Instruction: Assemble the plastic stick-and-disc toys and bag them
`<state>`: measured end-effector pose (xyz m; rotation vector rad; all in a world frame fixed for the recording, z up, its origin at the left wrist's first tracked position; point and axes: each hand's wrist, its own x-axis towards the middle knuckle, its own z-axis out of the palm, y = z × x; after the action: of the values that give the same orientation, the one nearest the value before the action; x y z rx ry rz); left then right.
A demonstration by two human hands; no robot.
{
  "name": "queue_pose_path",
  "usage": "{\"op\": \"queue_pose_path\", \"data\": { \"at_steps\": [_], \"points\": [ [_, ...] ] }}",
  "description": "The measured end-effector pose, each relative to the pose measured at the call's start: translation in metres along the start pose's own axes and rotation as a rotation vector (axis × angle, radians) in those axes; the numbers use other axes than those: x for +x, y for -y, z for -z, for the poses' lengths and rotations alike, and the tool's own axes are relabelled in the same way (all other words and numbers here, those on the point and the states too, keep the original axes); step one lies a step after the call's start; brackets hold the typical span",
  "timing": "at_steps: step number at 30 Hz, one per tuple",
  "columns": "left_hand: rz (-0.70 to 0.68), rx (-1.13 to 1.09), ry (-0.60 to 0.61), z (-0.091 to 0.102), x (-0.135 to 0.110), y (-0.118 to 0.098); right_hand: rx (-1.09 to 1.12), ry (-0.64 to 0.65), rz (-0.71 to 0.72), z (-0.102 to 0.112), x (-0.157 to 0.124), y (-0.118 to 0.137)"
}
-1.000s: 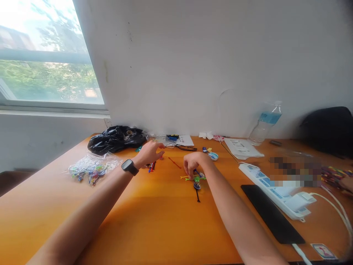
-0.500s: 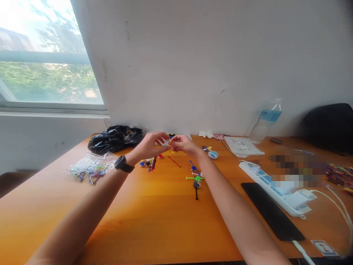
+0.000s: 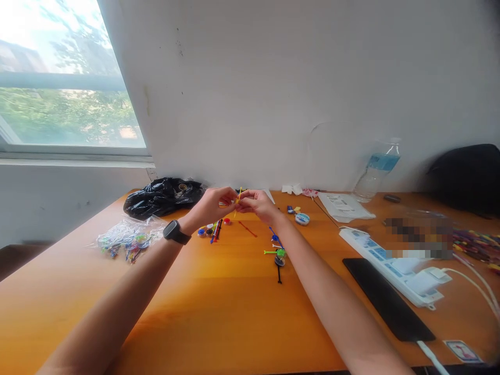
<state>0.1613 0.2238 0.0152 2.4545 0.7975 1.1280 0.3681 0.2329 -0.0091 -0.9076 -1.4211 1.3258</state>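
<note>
My left hand (image 3: 214,204) and my right hand (image 3: 261,205) meet above the far part of the table, fingertips pinched together on a thin yellow plastic arrow (image 3: 241,190). Its ends stick out above and below the fingers; its middle is hidden. Below them on the table lies a red arrow (image 3: 247,228). Left of that are a small bundle of coloured arrows (image 3: 217,229), a blue disc (image 3: 201,232) and a red disc (image 3: 227,221). Near my right forearm lie a green arrow with a round base (image 3: 280,252), a black one (image 3: 279,271) and a blue one (image 3: 275,238).
A clear bag of small coloured parts (image 3: 128,239) and a black plastic bag (image 3: 162,198) are at the left. To the right stand a power strip (image 3: 383,265), a black flat slab (image 3: 386,299), a water bottle (image 3: 377,172) and a round white tin (image 3: 302,219).
The yellow arrow has turned in my fingers and now shows upright, with more of it above them. Both hands stay in nearly the same place. The camera view has shifted slightly.
</note>
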Motion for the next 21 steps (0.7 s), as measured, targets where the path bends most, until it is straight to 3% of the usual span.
{"op": "queue_pose_path", "data": {
  "at_steps": [5, 10, 15, 21],
  "points": [
    [0.077, -0.107, 0.034, -0.006, -0.002, 0.005, -0.12, 0.083, 0.039, -0.008, -0.001, -0.003],
    [0.122, -0.167, 0.131, -0.019, -0.005, 0.021, -0.347, 0.041, -0.007, -0.013, 0.003, -0.019],
    [0.188, -0.148, 0.181, -0.027, -0.009, 0.036, -0.353, -0.015, -0.052, -0.016, 0.006, -0.035],
    [0.188, -0.206, 0.143, -0.026, -0.01, 0.041, -0.263, -0.031, -0.061, -0.019, 0.002, -0.025]
  ]
}}
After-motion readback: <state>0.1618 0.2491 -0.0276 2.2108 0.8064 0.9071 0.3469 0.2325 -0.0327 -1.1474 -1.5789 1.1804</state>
